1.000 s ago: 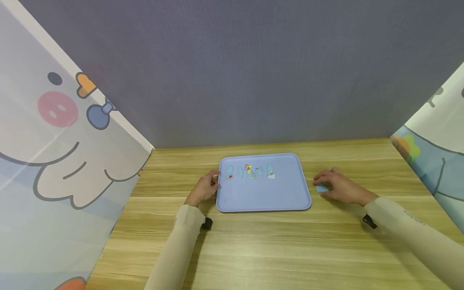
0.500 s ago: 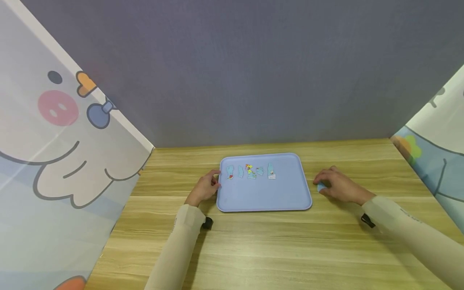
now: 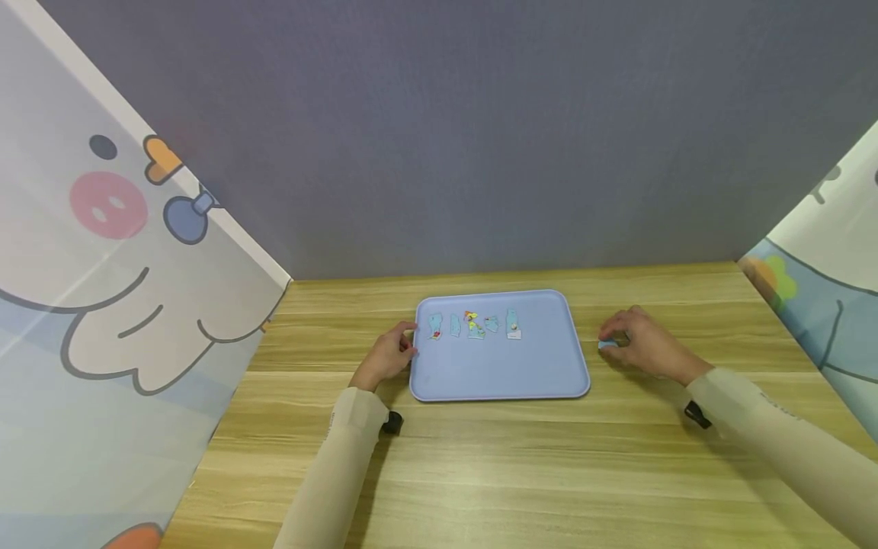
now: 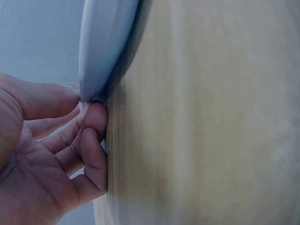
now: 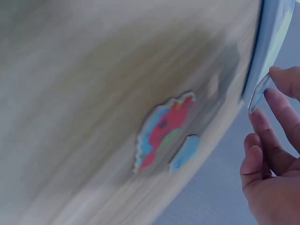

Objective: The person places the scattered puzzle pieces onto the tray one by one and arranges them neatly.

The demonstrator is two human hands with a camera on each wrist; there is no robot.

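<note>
My left hand holds the left edge of a pale blue tray. In the left wrist view, the thumb lies on the tray's rim and curled fingers are tucked against it at the table. To the right of the tray, my right hand pinches a small light blue puzzle piece between thumb and fingers, tilted on edge above the table. Several thin puzzle pieces, mostly light blue with bits of yellow and red, lie in a row along the tray's upper part.
On the wooden table, a red, green and blue puzzle piece and a small blue one lie near my right hand, hidden in the head view. A grey partition stands behind the table; printed cartoon panels flank it.
My right hand has tilted the light blue piece up, so less of its face shows, and has shifted slightly. The left hand and the tray stay in place.
</note>
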